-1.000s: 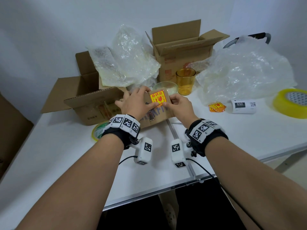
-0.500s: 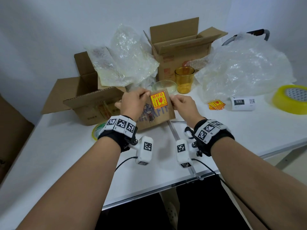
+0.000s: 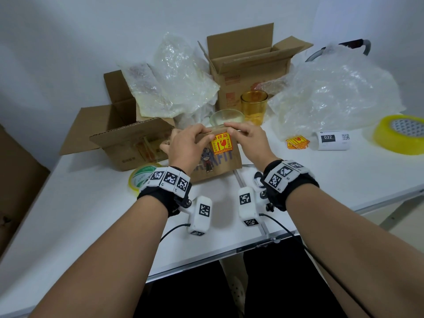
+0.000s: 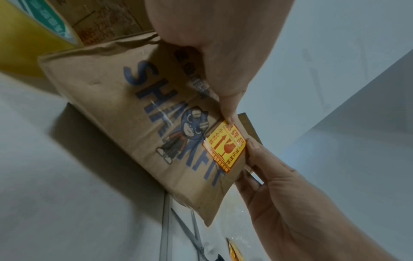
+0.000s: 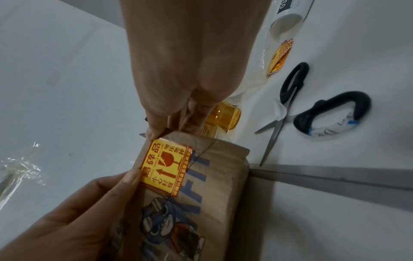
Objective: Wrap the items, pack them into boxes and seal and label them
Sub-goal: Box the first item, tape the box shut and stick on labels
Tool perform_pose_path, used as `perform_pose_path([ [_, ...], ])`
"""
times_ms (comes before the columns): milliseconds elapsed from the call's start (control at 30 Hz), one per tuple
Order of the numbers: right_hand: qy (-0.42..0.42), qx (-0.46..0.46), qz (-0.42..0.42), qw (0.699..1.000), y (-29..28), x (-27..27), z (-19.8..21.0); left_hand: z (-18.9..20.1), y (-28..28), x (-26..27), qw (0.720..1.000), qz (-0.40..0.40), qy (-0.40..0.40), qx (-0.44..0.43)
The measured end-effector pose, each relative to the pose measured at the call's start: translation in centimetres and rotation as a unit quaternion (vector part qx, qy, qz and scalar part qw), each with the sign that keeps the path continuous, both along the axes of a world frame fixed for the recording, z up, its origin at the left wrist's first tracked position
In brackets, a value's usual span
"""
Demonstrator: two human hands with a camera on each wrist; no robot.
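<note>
At nine o'clock of centre on the white table (image 3: 344, 175) lies an open carton (image 3: 128, 143), a green-cored tape roll (image 3: 141, 177) just beside it. At centre the left hand (image 3: 188, 148) and right hand (image 3: 250, 143) both grip the top edge of a small brown printed box (image 3: 220, 166), fingers curled over it, thumbs beside its yellow fragile label (image 3: 222, 144) (red print). At three o'clock sit spare labels (image 3: 297, 143), a label roll (image 3: 332, 140) and yellow tape (image 3: 401, 134).
</note>
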State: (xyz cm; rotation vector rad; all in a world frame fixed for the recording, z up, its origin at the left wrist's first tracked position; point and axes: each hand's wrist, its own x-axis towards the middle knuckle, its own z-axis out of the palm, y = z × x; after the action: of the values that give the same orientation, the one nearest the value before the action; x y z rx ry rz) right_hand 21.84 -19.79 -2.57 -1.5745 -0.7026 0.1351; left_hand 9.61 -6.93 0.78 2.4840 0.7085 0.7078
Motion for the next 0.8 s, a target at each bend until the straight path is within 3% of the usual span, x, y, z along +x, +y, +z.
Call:
perform_pose_path([
  [233, 0.005, 0.017, -0.006, 1.0, -1.0, -0.9, -0.5, -1.6, -0.1, -1.8, 0.998, -0.032, -0.047, 0.002],
  [500, 0.048, -0.024, -0.032, 0.998, -1.6, -1.4, -0.9, -2.5, -0.7, -3.9, 0.999, -0.038, -0.024, -0.024],
  [667, 0.053, -0.046, -0.031, 0.997, -1.9, -2.1, -1.6, -1.9, -2.0, -4.5, 0.985, -0.047, 0.077, 0.149],
  [800, 0.068, -0.045, -0.031, 0.996, -2.2, -2.3, -1.5, -1.8, -1.7, -4.0, 0.981, -0.066, 0.052, 0.174],
])
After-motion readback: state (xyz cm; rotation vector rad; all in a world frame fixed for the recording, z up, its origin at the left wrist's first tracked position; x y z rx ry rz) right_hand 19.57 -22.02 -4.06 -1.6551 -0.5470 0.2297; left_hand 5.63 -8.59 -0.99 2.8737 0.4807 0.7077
